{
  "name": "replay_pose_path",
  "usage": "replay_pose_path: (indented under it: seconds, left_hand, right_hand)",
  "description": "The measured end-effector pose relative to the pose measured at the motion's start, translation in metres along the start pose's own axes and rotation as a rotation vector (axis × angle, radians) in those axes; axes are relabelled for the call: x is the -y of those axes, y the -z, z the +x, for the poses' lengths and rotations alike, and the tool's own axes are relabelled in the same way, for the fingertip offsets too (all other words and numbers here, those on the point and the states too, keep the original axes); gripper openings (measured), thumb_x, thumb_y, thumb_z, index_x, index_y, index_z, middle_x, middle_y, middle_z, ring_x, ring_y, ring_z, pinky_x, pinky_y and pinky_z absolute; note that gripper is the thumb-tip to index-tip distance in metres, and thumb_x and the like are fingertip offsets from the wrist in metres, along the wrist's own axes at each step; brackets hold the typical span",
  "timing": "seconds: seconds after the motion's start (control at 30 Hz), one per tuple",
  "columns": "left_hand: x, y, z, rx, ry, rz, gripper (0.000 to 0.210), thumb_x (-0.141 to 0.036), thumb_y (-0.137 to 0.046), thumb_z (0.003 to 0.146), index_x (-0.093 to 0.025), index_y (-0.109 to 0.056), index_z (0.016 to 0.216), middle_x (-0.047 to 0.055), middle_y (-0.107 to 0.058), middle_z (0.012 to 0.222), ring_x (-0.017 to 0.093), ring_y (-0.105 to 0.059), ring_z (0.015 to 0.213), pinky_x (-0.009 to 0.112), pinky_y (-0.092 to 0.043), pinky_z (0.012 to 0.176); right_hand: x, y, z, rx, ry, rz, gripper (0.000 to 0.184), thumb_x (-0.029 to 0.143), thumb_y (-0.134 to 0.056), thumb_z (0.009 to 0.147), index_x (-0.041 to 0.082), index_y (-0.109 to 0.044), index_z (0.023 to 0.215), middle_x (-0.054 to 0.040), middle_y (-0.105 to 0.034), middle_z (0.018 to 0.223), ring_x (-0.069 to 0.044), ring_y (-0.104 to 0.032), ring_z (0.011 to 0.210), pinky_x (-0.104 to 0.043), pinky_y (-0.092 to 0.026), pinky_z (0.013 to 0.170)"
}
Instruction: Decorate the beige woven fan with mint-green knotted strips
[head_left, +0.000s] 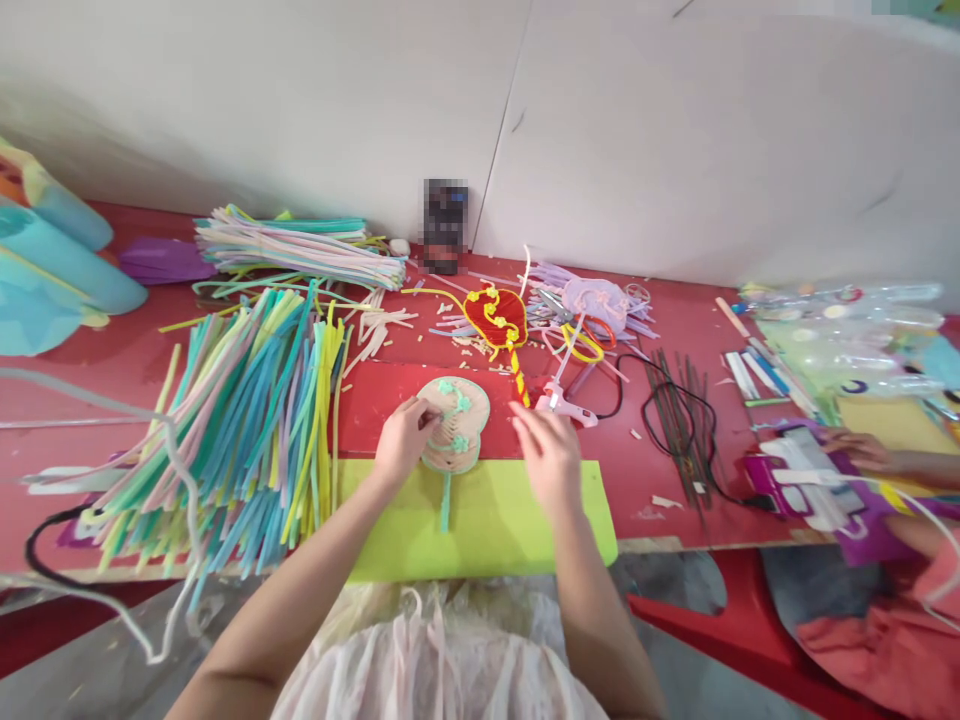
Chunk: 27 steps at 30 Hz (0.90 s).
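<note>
My left hand pinched the pale fan at its left edge; my right hand, loosely spread, was near the pink glue gun.

Legible Lettering: None

No word, label, brand, number or sign can be read. Beyond the pale flowered fan, the upright dark object is pixelated past reading; well to the fan's right, any marks on the clear bottles are too small to read.
</note>
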<state>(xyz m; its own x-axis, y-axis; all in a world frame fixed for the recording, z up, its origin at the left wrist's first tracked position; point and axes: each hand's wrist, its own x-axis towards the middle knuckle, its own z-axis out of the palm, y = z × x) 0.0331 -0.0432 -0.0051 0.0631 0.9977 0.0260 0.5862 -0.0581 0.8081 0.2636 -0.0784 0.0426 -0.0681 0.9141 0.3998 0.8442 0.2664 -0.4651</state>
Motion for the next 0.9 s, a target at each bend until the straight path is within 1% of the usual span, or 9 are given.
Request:
replay_pose_path:
  seconds: [0.03,0.07,0.13,0.23,0.33,0.5,0.67,0.77,0.9]
  left_hand:
    - [0.001,0.0,0.0,-0.001,0.002,-0.005,0.008,-0.019,-0.055,0.079,-0.02,-0.063,0.082,0.0,-0.06,0.079,0.013,-0.054,0.071,0.022,-0.041,0.067]
    - [0.001,-0.001,0.0,-0.001,0.001,-0.011,0.008,-0.019,-0.056,0.079,-0.02,-0.063,0.083,0.0,-0.06,0.079,0.013,-0.053,0.07,0.022,-0.041,0.067]
    - [0.002,-0.001,0.001,0.001,-0.004,-0.018,0.008,-0.02,-0.056,0.079,-0.02,-0.063,0.084,0.0,-0.059,0.079,0.012,-0.052,0.069,0.022,-0.04,0.065]
    - [0.002,0.0,0.002,0.007,-0.015,-0.023,0.008,-0.019,-0.057,0.079,-0.02,-0.063,0.085,-0.001,-0.059,0.079,0.012,-0.051,0.067,0.022,-0.039,0.064]
    - [0.003,-0.001,0.002,0.004,-0.035,-0.043,0.009,-0.018,-0.057,0.079,-0.019,-0.063,0.085,0.0,-0.059,0.078,0.012,-0.051,0.068,0.022,-0.039,0.065]
    - [0.005,-0.003,0.002,-0.001,-0.037,-0.056,0.006,-0.018,-0.057,0.079,-0.019,-0.062,0.082,-0.001,-0.058,0.077,0.012,-0.05,0.067,0.022,-0.039,0.064]
    - [0.005,-0.002,0.002,0.006,-0.037,-0.04,0.007,-0.019,-0.058,0.079,-0.019,-0.063,0.084,-0.001,-0.058,0.077,0.011,-0.049,0.066,0.022,-0.038,0.063]
    - [0.005,-0.002,0.002,0.005,-0.045,-0.047,0.008,-0.018,-0.058,0.079,-0.019,-0.063,0.085,-0.001,-0.057,0.077,0.011,-0.049,0.066,0.022,-0.038,0.063]
    - [0.005,-0.002,0.002,-0.001,-0.047,-0.067,0.007,-0.017,-0.058,0.079,-0.019,-0.063,0.083,-0.002,-0.056,0.075,0.011,-0.049,0.066,0.022,-0.038,0.063]
  right_hand:
    - [-0.017,0.011,0.002,-0.044,-0.024,-0.025,0.032,0.027,-0.047,0.092,0.026,-0.06,0.122,-0.0084,-0.062,0.104,-0.022,-0.055,0.099,-0.038,-0.043,0.091]
    - [-0.034,0.02,0.004,-0.055,-0.048,-0.064,0.032,0.028,-0.047,0.092,0.025,-0.061,0.12,-0.0092,-0.062,0.104,-0.023,-0.055,0.099,-0.039,-0.044,0.09]
    - [-0.07,0.031,0.006,-0.019,-0.096,-0.153,0.033,0.032,-0.051,0.089,0.024,-0.061,0.12,-0.0109,-0.061,0.106,-0.025,-0.056,0.1,-0.041,-0.045,0.088]
    - [-0.111,0.031,0.003,0.028,-0.14,-0.227,0.039,0.037,-0.059,0.084,0.02,-0.061,0.119,-0.0125,-0.059,0.112,-0.026,-0.054,0.103,-0.041,-0.046,0.089]
    - [-0.133,0.021,-0.001,0.066,-0.148,-0.21,0.039,0.039,-0.056,0.086,0.017,-0.063,0.117,-0.0131,-0.06,0.108,-0.026,-0.055,0.101,-0.04,-0.047,0.087]
    - [-0.149,0.016,-0.002,0.144,-0.094,-0.108,0.036,0.039,-0.052,0.088,0.019,-0.061,0.117,-0.0122,-0.062,0.105,-0.025,-0.056,0.1,-0.041,-0.046,0.088]
    - [-0.153,0.018,-0.002,0.171,-0.069,-0.062,0.028,0.036,-0.05,0.089,0.021,-0.061,0.109,-0.0094,-0.061,0.098,-0.024,-0.056,0.095,-0.041,-0.047,0.084]
    - [-0.147,0.018,-0.006,0.1,-0.063,-0.057,0.026,0.037,-0.05,0.089,0.02,-0.06,0.105,-0.0084,-0.058,0.093,-0.023,-0.056,0.091,-0.04,-0.047,0.082]
    - [-0.13,0.027,-0.018,-0.079,-0.11,-0.074,0.028,0.038,-0.048,0.09,0.019,-0.059,0.108,-0.0084,-0.056,0.093,-0.021,-0.055,0.085,-0.036,-0.048,0.078]
